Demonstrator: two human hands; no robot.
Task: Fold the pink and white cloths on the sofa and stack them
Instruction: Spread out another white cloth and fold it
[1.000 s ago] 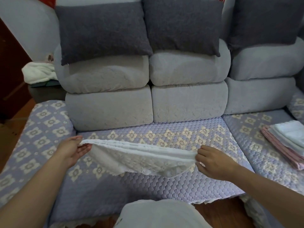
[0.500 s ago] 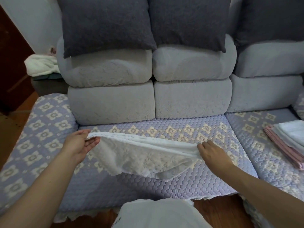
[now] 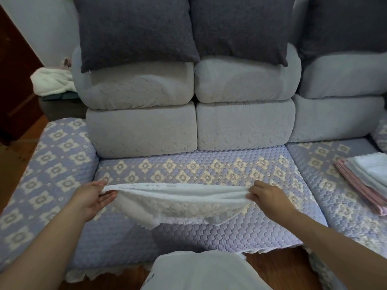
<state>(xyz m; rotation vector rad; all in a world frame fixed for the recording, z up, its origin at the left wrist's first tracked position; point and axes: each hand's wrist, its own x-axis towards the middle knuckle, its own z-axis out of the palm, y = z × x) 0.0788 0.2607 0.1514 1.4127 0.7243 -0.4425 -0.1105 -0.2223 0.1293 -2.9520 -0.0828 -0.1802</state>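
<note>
Above the sofa [image 3: 209, 231] seat, the left hand [image 3: 92, 198] and right hand [image 3: 267, 196] each pinch an end of the white cloth [image 3: 178, 203], stretching it taut, likely to square a fold; finished folded cloths [image 3: 368, 178] sit stacked at the sofa's right end.

Three dark grey pillows [image 3: 134, 30] are propped along the top of the grey back cushions [image 3: 142, 128]. A crumpled white blanket [image 3: 52, 80] is seen on a dark side table [image 3: 60, 107] at left; wooden floor [image 3: 12, 162] lies beneath.
</note>
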